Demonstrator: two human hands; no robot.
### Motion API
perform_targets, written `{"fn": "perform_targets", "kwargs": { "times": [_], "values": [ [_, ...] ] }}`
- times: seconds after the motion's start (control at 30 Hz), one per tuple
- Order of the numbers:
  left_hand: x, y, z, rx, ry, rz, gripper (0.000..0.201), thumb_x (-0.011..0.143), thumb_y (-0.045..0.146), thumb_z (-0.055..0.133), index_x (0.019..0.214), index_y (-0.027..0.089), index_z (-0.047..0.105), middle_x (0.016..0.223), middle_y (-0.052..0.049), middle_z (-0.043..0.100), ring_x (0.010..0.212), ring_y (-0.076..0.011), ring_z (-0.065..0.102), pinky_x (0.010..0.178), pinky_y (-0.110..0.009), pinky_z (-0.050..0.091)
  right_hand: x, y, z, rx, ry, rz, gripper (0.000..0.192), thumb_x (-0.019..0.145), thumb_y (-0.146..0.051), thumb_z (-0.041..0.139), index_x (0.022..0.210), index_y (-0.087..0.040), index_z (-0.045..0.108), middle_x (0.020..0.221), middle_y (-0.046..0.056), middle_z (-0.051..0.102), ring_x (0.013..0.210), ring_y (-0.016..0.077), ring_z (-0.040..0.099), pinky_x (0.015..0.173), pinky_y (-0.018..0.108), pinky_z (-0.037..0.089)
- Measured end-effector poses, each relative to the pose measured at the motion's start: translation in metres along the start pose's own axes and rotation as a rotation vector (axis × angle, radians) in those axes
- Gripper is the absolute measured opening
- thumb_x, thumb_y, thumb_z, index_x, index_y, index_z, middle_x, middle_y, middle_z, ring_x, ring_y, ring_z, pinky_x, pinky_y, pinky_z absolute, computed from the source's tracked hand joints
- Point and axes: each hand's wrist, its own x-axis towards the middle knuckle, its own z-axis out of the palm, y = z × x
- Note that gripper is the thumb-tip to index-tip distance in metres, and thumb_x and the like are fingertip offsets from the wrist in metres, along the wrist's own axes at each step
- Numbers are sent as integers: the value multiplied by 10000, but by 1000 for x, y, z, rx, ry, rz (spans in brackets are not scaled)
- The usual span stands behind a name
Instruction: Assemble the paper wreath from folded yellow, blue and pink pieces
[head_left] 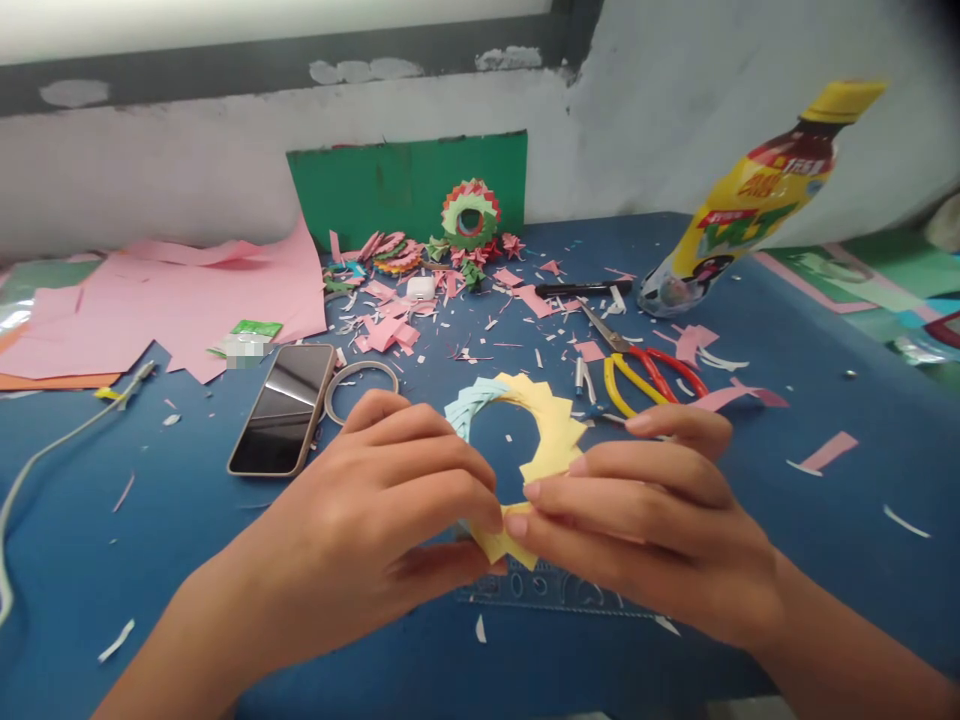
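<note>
Left hand: my left hand (390,500) pinches the paper ring (525,420) at its lower edge.
Right hand: my right hand (645,520) pinches the same spot.
Nearby: scissors (645,365), phone (283,408).

A home craft table: pink paper sheets (187,300), scissors (645,365), paper scraps (390,330) and folded paper rosettes (470,215) against a peeling wall (225,170).

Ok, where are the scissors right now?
The scissors lie on the blue table, right of centre, just beyond the right hand, near the bottle.
</note>
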Motion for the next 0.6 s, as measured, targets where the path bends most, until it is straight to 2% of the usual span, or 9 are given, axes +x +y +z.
{"fn": "perform_targets", "kwargs": {
  "times": [0.27, 0.5, 0.6],
  "values": [
    [0, 0, 2, -37, 43, -1, 54, 800, 250, 609, 760, 238, 576, 771, 67, 653, 725, -101, 540, 708, -260, 349, 0, 0, 3, -46, 66, -26, 136, 807, -152, 604, 830, -280, 642, 762, -90, 679, 763, 80, 543, 809, 312, 355],
    [-1, 1, 1, -9, 36, 13, 55, 819, 241, 583, 765, 237, 572, 774, 70, 650, 724, -100, 533, 706, -267, 340, -3, -4, -5, -142, 3, -45, 173, 823, -159, 590, 848, -318, 654, 811, -106, 676, 779, 83, 521, 765, 300, 336],
    [-1, 0, 2, 10, 33, 21, 52, 820, 254, 581, 772, 237, 572, 784, 70, 652, 731, -101, 532, 710, -267, 339, -4, 0, -1, -153, 93, -117, 185, 848, -167, 553, 829, -315, 662, 826, -99, 674, 766, 81, 517, 742, 298, 340]
  ]
}}
